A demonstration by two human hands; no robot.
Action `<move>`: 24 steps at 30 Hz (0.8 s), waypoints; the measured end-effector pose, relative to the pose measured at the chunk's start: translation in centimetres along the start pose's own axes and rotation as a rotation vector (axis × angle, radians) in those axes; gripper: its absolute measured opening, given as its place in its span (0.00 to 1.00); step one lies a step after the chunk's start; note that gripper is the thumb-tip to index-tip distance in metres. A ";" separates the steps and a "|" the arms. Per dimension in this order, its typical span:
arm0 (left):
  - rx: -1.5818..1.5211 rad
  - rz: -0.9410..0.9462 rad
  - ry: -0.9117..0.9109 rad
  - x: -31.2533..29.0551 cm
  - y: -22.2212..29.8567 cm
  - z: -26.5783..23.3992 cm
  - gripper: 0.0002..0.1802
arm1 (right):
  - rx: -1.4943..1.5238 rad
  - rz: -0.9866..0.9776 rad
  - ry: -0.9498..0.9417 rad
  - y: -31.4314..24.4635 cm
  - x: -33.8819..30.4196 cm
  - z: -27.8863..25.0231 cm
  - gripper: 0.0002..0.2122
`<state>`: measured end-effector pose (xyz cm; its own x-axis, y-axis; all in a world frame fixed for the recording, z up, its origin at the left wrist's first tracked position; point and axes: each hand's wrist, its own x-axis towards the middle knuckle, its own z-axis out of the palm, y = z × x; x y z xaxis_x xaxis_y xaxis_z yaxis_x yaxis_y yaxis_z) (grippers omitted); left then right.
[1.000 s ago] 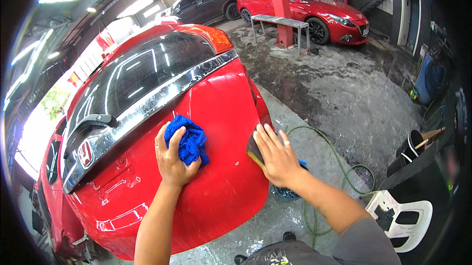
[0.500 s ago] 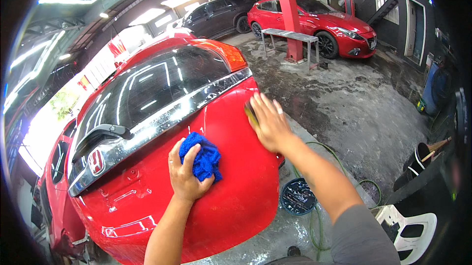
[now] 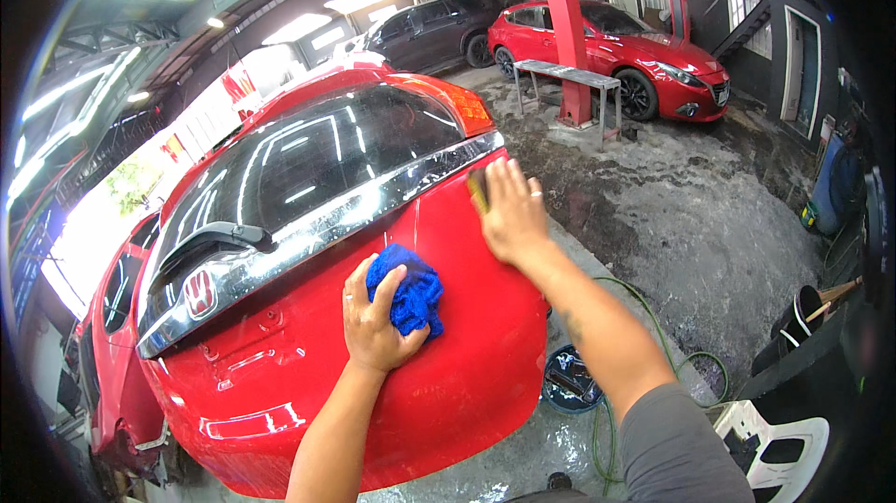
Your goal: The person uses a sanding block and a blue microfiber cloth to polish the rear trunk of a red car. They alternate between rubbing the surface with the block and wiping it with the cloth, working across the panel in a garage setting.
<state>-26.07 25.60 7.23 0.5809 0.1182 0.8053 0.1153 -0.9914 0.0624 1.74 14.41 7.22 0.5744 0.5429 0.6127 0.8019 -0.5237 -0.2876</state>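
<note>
A red hatchback's open tailgate [image 3: 467,354] fills the middle of the view, with a dark rear window [image 3: 317,162] and a chrome strip [image 3: 373,204] across it. My left hand [image 3: 378,316] grips a bunched blue microfibre cloth [image 3: 411,293] and presses it on the red panel below the strip. My right hand [image 3: 509,214] lies flat at the panel's right end, just under the strip, over a yellow sponge [image 3: 479,190] that shows only at its upper edge.
A dark bucket [image 3: 569,382] and a green hose [image 3: 653,316] lie on the wet concrete to the right. A white plastic chair [image 3: 784,442] stands at lower right. A metal bench [image 3: 569,83], a red pillar, a red car [image 3: 616,46] and a dark car [image 3: 439,27] are behind.
My right hand with the sponge has moved up the panel to the chrome strip. My left hand with the blue cloth has shifted slightly down and right across the red panel.
</note>
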 end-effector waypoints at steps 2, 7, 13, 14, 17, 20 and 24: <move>0.013 0.013 0.006 0.0 -0.2 -0.3 0.45 | -0.030 -0.170 0.024 -3.6 -1.9 0.5 0.35; 0.006 0.005 0.003 0.2 0.0 -0.7 0.46 | 0.002 -0.153 0.018 -1.0 -0.7 -0.7 0.34; 0.009 -0.005 0.002 0.0 0.3 -0.8 0.46 | -0.031 -0.113 -0.026 -4.6 -1.1 0.0 0.35; 0.013 -0.008 0.005 -0.2 0.0 -1.0 0.46 | -0.002 -0.201 -0.075 -6.1 -2.7 -0.6 0.34; -0.011 -0.005 -0.006 -0.1 0.4 -1.1 0.45 | -0.061 -0.195 0.005 -2.5 -1.6 0.5 0.35; -0.024 -0.001 0.001 0.6 1.0 -0.7 0.45 | -0.039 -0.023 -0.044 2.1 2.7 -1.2 0.33; 0.004 -0.014 -0.007 0.0 0.5 -1.1 0.46 | 0.022 -0.072 -0.079 -2.5 -0.1 -0.3 0.34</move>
<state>-26.96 25.02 7.91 0.5847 0.1328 0.8003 0.1270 -0.9893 0.0714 -0.39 15.50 8.14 0.5259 0.6290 0.5725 0.8442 -0.4677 -0.2617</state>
